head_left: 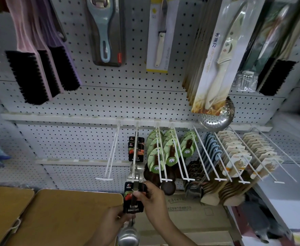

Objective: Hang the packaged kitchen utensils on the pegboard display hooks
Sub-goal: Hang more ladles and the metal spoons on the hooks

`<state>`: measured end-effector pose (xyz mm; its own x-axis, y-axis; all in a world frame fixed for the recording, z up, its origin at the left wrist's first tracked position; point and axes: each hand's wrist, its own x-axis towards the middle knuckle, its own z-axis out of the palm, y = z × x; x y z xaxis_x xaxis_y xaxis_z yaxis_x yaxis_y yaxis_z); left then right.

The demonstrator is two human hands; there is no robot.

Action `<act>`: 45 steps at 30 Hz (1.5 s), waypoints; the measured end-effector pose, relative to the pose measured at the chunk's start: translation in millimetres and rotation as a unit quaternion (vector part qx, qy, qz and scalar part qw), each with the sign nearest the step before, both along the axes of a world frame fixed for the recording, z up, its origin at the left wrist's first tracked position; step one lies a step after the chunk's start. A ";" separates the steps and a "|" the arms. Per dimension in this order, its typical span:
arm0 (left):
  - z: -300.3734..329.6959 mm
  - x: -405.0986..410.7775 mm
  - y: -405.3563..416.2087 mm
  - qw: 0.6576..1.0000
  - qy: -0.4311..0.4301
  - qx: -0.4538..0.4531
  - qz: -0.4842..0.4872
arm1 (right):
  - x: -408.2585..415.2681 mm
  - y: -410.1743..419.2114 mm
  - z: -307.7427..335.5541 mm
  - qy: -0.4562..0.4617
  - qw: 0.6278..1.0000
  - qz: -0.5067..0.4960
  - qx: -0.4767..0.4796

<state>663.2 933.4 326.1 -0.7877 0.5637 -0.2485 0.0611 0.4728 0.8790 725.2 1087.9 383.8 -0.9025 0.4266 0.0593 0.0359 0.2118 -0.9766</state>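
Observation:
A steel ladle with a black printed card (133, 199) hangs in front of me at the tip of a white double-wire hook (134, 157). My right hand (152, 197) pinches the top of the card by the hook's end. My left hand (117, 221) grips the ladle's handle below the card, above its steel bowl (128, 236). Two ladles with the same black cards (136, 148) hang farther back on that hook. An empty white hook (112, 153) sticks out just to the left.
Green-carded dark spoons (163, 153), blue utensils (214, 146) and wooden spoons (243, 157) fill the hooks to the right. Brushes (39, 68), a peeler (106, 32) and boxed knives (216, 59) hang above. Tan table tops (57, 219) lie lower left, a cardboard box (190, 215) below.

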 end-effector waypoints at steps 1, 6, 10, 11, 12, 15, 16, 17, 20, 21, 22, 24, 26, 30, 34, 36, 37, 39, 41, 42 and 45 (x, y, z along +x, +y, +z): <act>1.8 0.7 1.7 1.000 -0.002 0.000 -0.002 | -0.2 2.5 -0.3 -0.003 1.000 -0.006 0.002; 11.2 8.3 9.3 1.000 -0.010 0.007 0.020 | 0.1 4.2 2.7 0.005 1.000 0.002 0.002; 12.2 13.9 4.9 1.000 0.009 0.012 0.020 | 4.1 -2.1 2.6 0.013 1.000 0.024 -0.005; 12.0 14.9 3.4 1.000 0.007 0.016 0.020 | 4.5 -2.8 1.5 0.012 1.000 0.026 0.000; 11.0 15.3 2.4 0.999 0.005 0.021 0.024 | 4.6 -3.1 1.0 0.012 1.000 0.027 0.003; 14.0 19.0 3.0 0.999 -0.001 0.036 0.029 | 3.0 -3.3 1.8 0.014 1.000 0.026 -0.003; 14.4 19.0 3.7 0.999 -0.001 0.039 0.030 | 2.3 -2.9 1.7 0.021 0.999 0.026 -0.007; 15.0 18.7 4.4 0.998 -0.001 0.043 0.035 | 1.6 -2.6 2.5 0.027 0.999 0.025 -0.010; 13.4 16.7 4.0 0.998 0.006 0.045 0.044 | -0.9 -3.2 4.8 0.031 0.999 0.034 -0.001; 12.8 16.0 3.6 0.998 0.011 0.044 0.042 | -1.6 -3.5 5.1 0.027 0.999 0.033 0.005; 11.1 15.0 3.2 0.998 0.012 0.045 0.040 | -2.3 -3.6 4.5 0.024 0.999 0.033 0.006; 10.1 12.6 3.4 0.998 0.014 0.044 0.039 | -3.9 -3.6 3.6 0.018 0.999 0.029 0.009; 7.9 9.6 4.1 0.998 0.018 0.037 0.043 | -4.6 -3.3 2.4 0.013 0.999 0.031 0.015; 3.4 7.2 5.4 0.999 0.018 0.028 0.042 | -3.6 -2.8 -2.0 0.011 1.000 0.022 0.016; -0.6 5.7 7.4 0.999 0.016 0.030 0.040 | -5.0 -0.6 -4.1 0.009 1.000 0.028 0.005; -2.5 4.5 8.2 0.998 0.016 0.032 0.043 | -5.5 0.8 -4.4 0.013 0.999 0.034 0.004; -3.5 4.0 8.1 0.998 0.015 0.034 0.044 | -5.3 1.0 -4.4 0.016 0.999 0.037 0.003; -5.0 3.8 7.3 0.998 0.013 0.035 0.042 | -4.4 1.5 -4.2 0.024 0.999 0.040 -0.007; -7.3 4.0 6.5 0.999 0.017 0.032 0.037 | -3.7 1.4 -3.8 0.029 0.999 0.040 -0.012; -8.9 3.9 5.9 0.999 0.019 0.032 0.036 | -3.8 1.7 -3.4 0.030 0.999 0.041 -0.014; -12.5 1.3 4.5 0.999 0.019 0.032 0.038 | -5.7 2.0 -3.0 0.031 0.998 0.045 -0.006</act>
